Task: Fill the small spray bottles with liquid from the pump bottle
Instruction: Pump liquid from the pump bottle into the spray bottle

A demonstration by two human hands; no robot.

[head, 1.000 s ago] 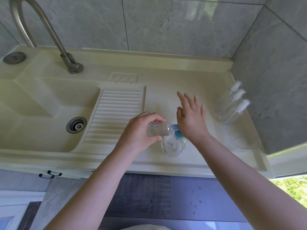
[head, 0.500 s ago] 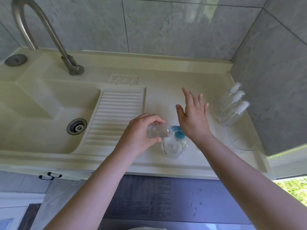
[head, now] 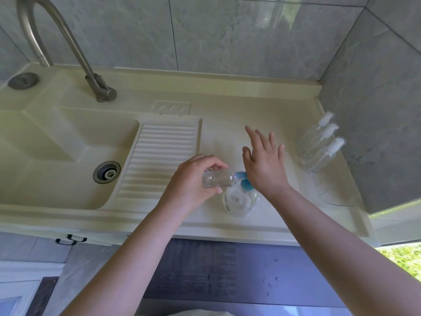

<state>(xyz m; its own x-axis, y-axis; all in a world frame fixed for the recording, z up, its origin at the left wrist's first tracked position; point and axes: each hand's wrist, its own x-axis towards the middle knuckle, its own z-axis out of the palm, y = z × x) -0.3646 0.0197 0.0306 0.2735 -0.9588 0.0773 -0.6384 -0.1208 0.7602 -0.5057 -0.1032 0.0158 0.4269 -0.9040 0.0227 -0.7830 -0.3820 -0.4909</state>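
Note:
A clear pump bottle with a blue pump head stands on the counter near its front edge. My left hand grips a small clear bottle on its side, its open neck against the blue spout. My right hand lies over the pump head with fingers straight and spread, the heel of the palm on the pump. Three small spray bottles with white caps lean at the right wall.
A cream sink basin with a drain and a ribbed washboard lies to the left. A steel tap rises at the back. A clear corner tray sits under the spray bottles. Tiled walls close the back and right.
My right hand has lifted slightly and tilted its fingers up over the pump head. My left hand and the small bottle have stayed at the spout.

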